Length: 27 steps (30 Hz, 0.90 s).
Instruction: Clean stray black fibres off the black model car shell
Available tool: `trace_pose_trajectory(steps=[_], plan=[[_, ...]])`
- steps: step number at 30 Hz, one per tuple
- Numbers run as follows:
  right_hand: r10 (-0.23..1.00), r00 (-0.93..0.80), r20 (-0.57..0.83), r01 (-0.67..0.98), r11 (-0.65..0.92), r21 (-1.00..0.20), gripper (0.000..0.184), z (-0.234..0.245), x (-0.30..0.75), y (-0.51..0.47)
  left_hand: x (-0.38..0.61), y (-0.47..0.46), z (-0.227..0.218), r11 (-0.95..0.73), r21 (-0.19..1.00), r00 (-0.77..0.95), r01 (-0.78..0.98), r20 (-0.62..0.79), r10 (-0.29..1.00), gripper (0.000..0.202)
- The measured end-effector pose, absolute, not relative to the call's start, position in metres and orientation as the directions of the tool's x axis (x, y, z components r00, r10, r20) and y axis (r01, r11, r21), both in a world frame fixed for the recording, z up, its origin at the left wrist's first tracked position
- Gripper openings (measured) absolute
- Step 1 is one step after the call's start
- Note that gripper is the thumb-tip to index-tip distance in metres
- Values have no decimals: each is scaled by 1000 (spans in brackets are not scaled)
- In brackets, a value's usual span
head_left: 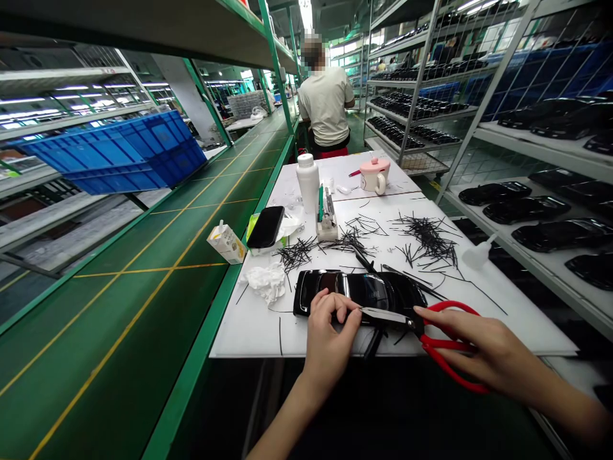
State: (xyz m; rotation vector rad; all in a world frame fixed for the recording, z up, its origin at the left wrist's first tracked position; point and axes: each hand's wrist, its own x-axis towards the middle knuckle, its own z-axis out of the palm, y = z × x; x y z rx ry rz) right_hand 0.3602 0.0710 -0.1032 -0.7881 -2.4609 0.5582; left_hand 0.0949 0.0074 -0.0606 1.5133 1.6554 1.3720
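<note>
- Gripping red-handled scissors (445, 343) in the right hand (479, 338), blades at a glossy black model car body (364, 289)
- Steadying that body with the curled left hand (330, 332)
- Lying beside it on a white table (268, 332): black plastic trimmings (426, 239)

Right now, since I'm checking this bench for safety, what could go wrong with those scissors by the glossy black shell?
The scissors in the right hand have their blades right beside the fingers of the left hand, so a slip could nick them or scratch the glossy black car-shaped shell. The loose black strands scattered over the white board could also get under the shell and mar its finish.
</note>
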Motion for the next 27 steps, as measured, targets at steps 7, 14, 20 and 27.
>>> trace_pose_trajectory(steps=[7, 14, 20, 27], plan=[[622, -705, 341, 409, 749, -521, 49, -102, 357, 71, 94, 7, -62, -127, 891, -249, 437, 255, 934, 32], [621, -715, 321, 429, 752, -500, 49, -103, 360, 71, 94, 6, -62, -127, 898, -245, 422, 248, 937, 32], [607, -725, 326, 424, 766, -483, 50, -104, 362, 73, 94, 7, -61, -131, 902, -247, 411, 248, 937, 32], [597, -737, 318, 425, 774, -469, 50, -104, 362, 73, 93, 6, -61, -129, 904, -243, 408, 243, 939, 32]])
